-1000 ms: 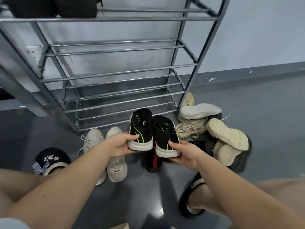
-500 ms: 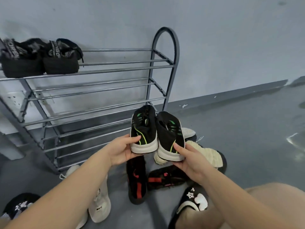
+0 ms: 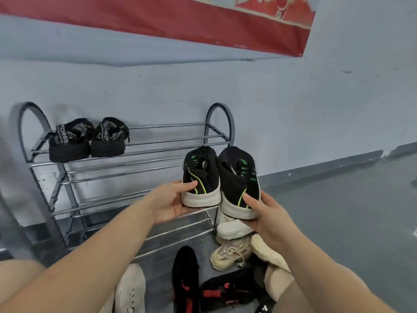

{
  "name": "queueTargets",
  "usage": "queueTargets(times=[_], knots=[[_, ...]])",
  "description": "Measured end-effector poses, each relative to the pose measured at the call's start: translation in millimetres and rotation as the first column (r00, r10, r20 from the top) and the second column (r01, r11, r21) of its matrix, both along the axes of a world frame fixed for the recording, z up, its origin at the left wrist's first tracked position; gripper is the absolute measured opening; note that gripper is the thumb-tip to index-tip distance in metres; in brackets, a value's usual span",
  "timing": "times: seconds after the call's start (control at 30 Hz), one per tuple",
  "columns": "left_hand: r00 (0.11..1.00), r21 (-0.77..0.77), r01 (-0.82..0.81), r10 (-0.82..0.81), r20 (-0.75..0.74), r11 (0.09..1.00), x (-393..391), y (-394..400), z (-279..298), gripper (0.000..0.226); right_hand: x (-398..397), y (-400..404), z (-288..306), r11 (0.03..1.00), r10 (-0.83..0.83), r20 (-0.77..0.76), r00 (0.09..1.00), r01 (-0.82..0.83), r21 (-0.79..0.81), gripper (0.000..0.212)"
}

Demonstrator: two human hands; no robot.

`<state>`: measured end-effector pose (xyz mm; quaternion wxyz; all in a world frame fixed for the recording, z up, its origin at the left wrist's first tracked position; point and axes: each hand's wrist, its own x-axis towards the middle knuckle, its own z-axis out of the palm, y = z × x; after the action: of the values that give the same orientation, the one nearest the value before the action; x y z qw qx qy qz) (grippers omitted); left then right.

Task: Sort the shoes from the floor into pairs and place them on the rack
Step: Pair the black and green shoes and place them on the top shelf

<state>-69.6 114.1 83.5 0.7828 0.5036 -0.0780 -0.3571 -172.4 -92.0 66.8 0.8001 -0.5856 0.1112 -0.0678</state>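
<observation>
Left hand [image 3: 170,201] grips the heel of one black shoe [image 3: 200,177], thumb on its side, fingers curled under the white sole. Right hand [image 3: 266,212] clamps the second black shoe [image 3: 240,181] likewise. Both arms reach forward, holding the shoes side by side, toes away, in front of the rack [image 3: 140,152], right of the sandals [image 3: 88,140] on its top shelf

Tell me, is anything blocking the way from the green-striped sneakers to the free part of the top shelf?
Nothing visible does. The left hand and right hand hold the sneakers in front of the rack's right end. The black sandals sit at the top shelf's left end, and its right part is bare.
</observation>
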Motion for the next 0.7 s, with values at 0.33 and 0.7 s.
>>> queueTargets(times=[0.33,0.7], knots=[[0.996,-0.003,-0.05,0.05,0.072,0.999,11,14,40,0.038,36,-5,48,0.994,0.09,0.082,0.992,-0.084,-0.074,0.037],[0.975,0.005,-0.179,0.176,0.136,0.984,85,21,43,0.031,128,4,54,0.996,0.088,0.037,0.995,-0.086,-0.037,0.04]])
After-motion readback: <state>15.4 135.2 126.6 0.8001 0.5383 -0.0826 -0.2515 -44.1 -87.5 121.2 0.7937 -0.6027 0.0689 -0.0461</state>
